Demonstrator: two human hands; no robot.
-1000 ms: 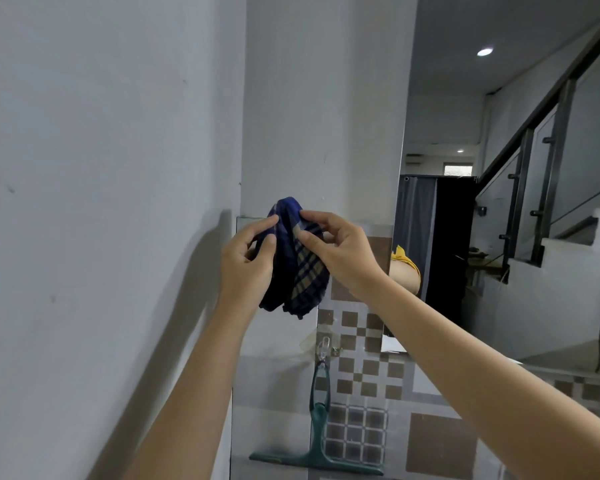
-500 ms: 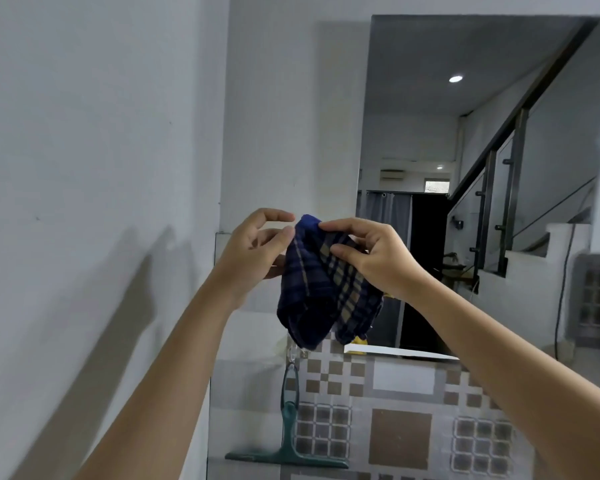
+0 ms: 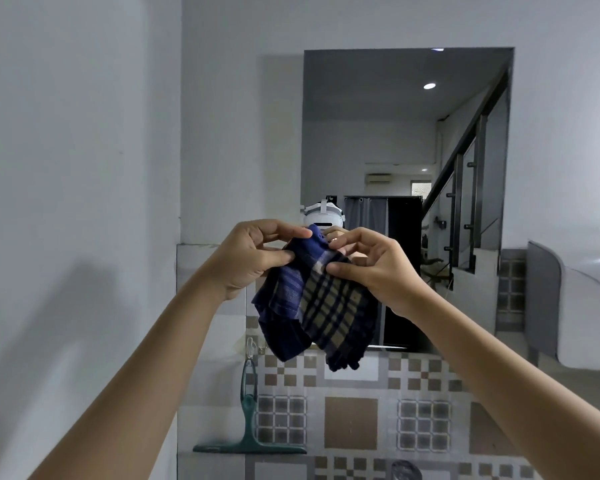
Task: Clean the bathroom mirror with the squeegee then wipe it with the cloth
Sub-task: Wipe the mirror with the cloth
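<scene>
A blue and tan checked cloth (image 3: 321,306) hangs bunched between both my hands in front of the mirror's lower left corner. My left hand (image 3: 253,258) pinches its top left edge, and my right hand (image 3: 371,268) pinches its top right part. The rectangular mirror (image 3: 406,140) is fixed to the white wall ahead and reflects a stairway and a ceiling light. A green squeegee (image 3: 249,424) hangs from a hook on the tiled wall below the cloth, blade down.
A white wall (image 3: 77,202) runs close along my left side. Patterned brown and grey tiles (image 3: 350,420) cover the wall under the mirror. A white rounded fixture (image 3: 575,306) juts out at the right edge, beside the mirror.
My view has swung right, so the whole mirror now shows. Both hands stay on the cloth and have spread it out a little wider.
</scene>
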